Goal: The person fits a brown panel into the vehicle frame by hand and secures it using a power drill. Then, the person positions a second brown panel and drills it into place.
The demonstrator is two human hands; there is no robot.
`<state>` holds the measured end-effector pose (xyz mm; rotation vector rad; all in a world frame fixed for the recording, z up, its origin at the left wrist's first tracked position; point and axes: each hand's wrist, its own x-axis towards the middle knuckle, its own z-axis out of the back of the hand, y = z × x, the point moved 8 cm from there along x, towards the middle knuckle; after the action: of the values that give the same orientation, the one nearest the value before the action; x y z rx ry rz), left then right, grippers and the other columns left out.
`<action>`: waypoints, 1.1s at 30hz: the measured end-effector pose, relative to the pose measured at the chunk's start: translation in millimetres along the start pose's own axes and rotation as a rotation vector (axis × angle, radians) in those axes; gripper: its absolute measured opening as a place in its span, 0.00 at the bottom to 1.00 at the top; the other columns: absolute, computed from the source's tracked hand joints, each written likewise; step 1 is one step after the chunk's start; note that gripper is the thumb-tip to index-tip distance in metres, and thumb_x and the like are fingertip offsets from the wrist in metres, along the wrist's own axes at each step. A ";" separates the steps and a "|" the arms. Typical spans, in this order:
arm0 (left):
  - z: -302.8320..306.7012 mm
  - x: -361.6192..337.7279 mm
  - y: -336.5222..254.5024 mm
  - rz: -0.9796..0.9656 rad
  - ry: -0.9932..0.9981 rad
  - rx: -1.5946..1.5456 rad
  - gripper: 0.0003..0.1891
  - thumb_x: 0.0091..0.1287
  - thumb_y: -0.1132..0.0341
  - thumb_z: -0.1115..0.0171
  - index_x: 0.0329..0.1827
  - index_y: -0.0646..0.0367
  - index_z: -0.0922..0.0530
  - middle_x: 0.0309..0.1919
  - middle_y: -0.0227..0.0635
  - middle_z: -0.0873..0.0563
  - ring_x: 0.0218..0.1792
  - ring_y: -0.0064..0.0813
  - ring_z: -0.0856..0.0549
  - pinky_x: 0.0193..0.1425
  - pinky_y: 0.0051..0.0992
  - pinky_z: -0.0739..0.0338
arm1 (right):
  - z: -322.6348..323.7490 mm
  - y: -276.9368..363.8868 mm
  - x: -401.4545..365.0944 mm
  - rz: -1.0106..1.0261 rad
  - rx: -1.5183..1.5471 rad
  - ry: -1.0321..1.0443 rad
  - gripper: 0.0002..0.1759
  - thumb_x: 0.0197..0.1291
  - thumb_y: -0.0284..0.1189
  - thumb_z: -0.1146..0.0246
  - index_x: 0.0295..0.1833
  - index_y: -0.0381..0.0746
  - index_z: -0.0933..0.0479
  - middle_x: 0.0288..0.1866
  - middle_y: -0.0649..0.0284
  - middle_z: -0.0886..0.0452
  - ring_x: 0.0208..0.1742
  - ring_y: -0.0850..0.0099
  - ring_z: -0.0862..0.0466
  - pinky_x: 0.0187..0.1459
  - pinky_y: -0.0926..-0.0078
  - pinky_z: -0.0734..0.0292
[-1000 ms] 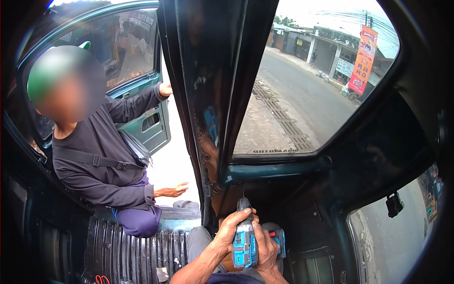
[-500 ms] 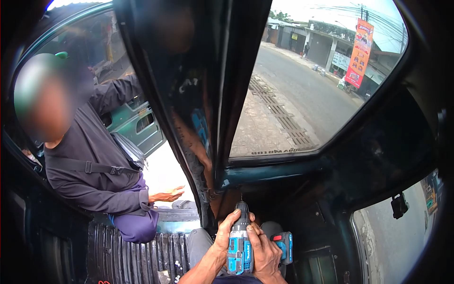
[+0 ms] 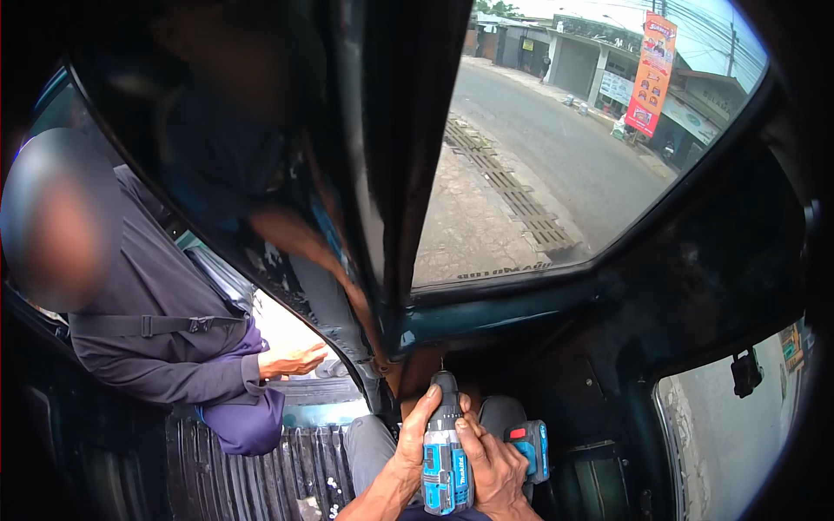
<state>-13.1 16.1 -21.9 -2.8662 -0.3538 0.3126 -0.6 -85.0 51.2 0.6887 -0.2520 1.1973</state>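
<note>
A blue-and-black cordless drill (image 3: 445, 486) sits between my two hands at the bottom middle of the head view, its chuck pointing away from me. A thin bit (image 3: 442, 365) sticks out of the black chuck. My left hand (image 3: 407, 447) holds the drill from the left, the thumb lying along the chuck. From the right, my right hand (image 3: 497, 464) wraps round the drill, fingers across the body. The battery (image 3: 532, 450) shows beyond that hand. Just past the bit is a brown strip (image 3: 421, 372) under the dark vehicle frame.
Another person (image 3: 174, 286) in dark clothing sits at the left, one hand (image 3: 294, 360) held out. A glossy dark panel (image 3: 287, 130) rises between us. Ribbed black flooring (image 3: 243, 473) lies below. Through the window (image 3: 521, 200) a road and an orange banner (image 3: 651, 74) are visible.
The view has shifted, and the dark panel now covers more of the left opening, hiding the other person's raised arm. My hands keep their hold on the drill.
</note>
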 end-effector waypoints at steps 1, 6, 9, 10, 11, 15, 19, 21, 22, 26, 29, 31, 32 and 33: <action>0.1 0.1 1.4 -0.005 0.001 -0.009 0.28 0.74 0.38 0.45 0.43 0.61 0.24 0.30 0.43 0.17 0.35 0.36 0.14 0.47 0.33 0.17 | 0.8 -0.5 -0.2 -0.004 -0.003 -0.008 0.39 0.62 0.30 0.30 0.79 0.52 0.34 0.47 0.57 0.14 0.37 0.63 0.11 0.34 0.65 0.17; -5.0 1.4 0.2 -0.054 -0.022 0.052 0.28 0.74 0.39 0.45 0.43 0.61 0.24 0.29 0.42 0.17 0.35 0.35 0.15 0.45 0.32 0.18 | 2.8 -2.4 3.0 0.004 0.002 0.083 0.36 0.60 0.29 0.32 0.75 0.42 0.33 0.59 0.51 0.14 0.43 0.56 0.09 0.37 0.63 0.16; -8.2 0.6 1.6 -0.040 -0.033 0.010 0.28 0.74 0.38 0.45 0.42 0.61 0.24 0.30 0.43 0.17 0.34 0.35 0.15 0.45 0.33 0.18 | 7.4 -0.9 5.7 0.006 0.020 0.065 0.35 0.61 0.29 0.32 0.75 0.42 0.32 0.59 0.51 0.14 0.42 0.57 0.09 0.36 0.63 0.16; -7.2 0.9 2.3 -0.039 -0.046 0.014 0.28 0.74 0.38 0.45 0.42 0.60 0.24 0.29 0.43 0.17 0.34 0.36 0.15 0.45 0.33 0.18 | 5.6 -1.9 4.8 0.007 0.026 0.064 0.35 0.61 0.29 0.32 0.75 0.42 0.32 0.59 0.51 0.14 0.42 0.57 0.09 0.36 0.63 0.16; -5.4 1.0 3.1 -0.034 -0.060 0.018 0.28 0.73 0.38 0.44 0.42 0.60 0.24 0.29 0.43 0.17 0.34 0.36 0.15 0.46 0.34 0.18 | 5.0 -4.7 3.7 0.004 0.033 0.029 0.37 0.61 0.30 0.31 0.77 0.47 0.32 0.55 0.53 0.14 0.39 0.60 0.10 0.34 0.64 0.17; -7.9 1.7 4.1 -0.028 -0.017 -0.003 0.28 0.73 0.38 0.44 0.42 0.60 0.24 0.29 0.43 0.17 0.35 0.37 0.15 0.46 0.34 0.18 | 7.0 -4.6 3.2 0.000 0.047 0.004 0.40 0.60 0.32 0.30 0.79 0.51 0.33 0.51 0.55 0.13 0.38 0.62 0.10 0.33 0.64 0.18; -8.2 2.2 3.7 -0.034 -0.027 -0.011 0.28 0.73 0.37 0.43 0.41 0.60 0.24 0.29 0.42 0.17 0.35 0.37 0.15 0.47 0.35 0.18 | 6.2 -6.3 2.1 0.005 0.044 0.004 0.40 0.60 0.32 0.30 0.79 0.51 0.33 0.50 0.55 0.13 0.38 0.61 0.10 0.33 0.64 0.18; -8.5 2.6 3.4 -0.031 -0.024 -0.008 0.28 0.73 0.37 0.43 0.41 0.60 0.24 0.29 0.42 0.17 0.35 0.37 0.15 0.47 0.35 0.18 | 6.4 -5.6 2.3 0.003 0.049 0.001 0.39 0.61 0.32 0.30 0.79 0.51 0.33 0.50 0.54 0.14 0.38 0.61 0.10 0.33 0.64 0.18; -8.3 2.5 3.4 -0.028 -0.026 -0.007 0.28 0.73 0.38 0.43 0.41 0.60 0.24 0.28 0.42 0.17 0.35 0.37 0.16 0.48 0.34 0.19 | 6.1 -5.5 2.2 0.003 0.050 0.001 0.39 0.61 0.32 0.30 0.79 0.51 0.33 0.50 0.54 0.14 0.38 0.61 0.10 0.33 0.64 0.18; -8.1 2.6 1.6 -0.048 -0.058 0.010 0.28 0.72 0.38 0.43 0.41 0.60 0.24 0.27 0.42 0.18 0.35 0.37 0.17 0.48 0.33 0.20 | 6.4 -5.4 2.6 0.004 0.058 -0.007 0.39 0.61 0.32 0.31 0.79 0.51 0.33 0.49 0.54 0.14 0.39 0.61 0.10 0.32 0.64 0.18; -11.0 3.0 2.4 -0.041 -0.020 -0.012 0.28 0.72 0.38 0.43 0.41 0.60 0.24 0.27 0.42 0.18 0.35 0.36 0.17 0.48 0.33 0.20 | 6.3 -5.4 2.0 0.012 0.045 0.001 0.39 0.62 0.32 0.31 0.79 0.51 0.33 0.49 0.55 0.14 0.38 0.62 0.11 0.32 0.64 0.18; -9.8 3.8 2.5 -0.041 -0.017 -0.009 0.28 0.73 0.38 0.43 0.41 0.60 0.24 0.27 0.42 0.18 0.35 0.36 0.17 0.48 0.33 0.19 | 4.1 -5.8 1.3 0.012 0.032 0.014 0.39 0.62 0.32 0.31 0.79 0.51 0.33 0.49 0.55 0.14 0.37 0.62 0.11 0.31 0.64 0.19; -9.0 3.8 2.4 -0.043 -0.013 -0.010 0.28 0.73 0.38 0.43 0.41 0.60 0.25 0.27 0.42 0.18 0.36 0.36 0.17 0.48 0.33 0.19 | 3.4 -6.4 1.3 0.011 0.037 0.003 0.39 0.62 0.32 0.32 0.79 0.51 0.33 0.49 0.55 0.14 0.37 0.62 0.11 0.31 0.64 0.19; -8.3 3.4 2.6 -0.044 -0.016 -0.011 0.28 0.73 0.38 0.43 0.41 0.60 0.25 0.27 0.42 0.18 0.36 0.36 0.17 0.48 0.33 0.19 | 3.5 -6.5 1.1 0.012 0.042 -0.007 0.39 0.62 0.32 0.32 0.79 0.51 0.33 0.48 0.55 0.14 0.37 0.62 0.11 0.31 0.65 0.19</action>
<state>-7.3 12.9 -15.2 -2.8635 -0.4224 0.3266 6.4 -87.6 52.1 0.7284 -0.2380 1.2151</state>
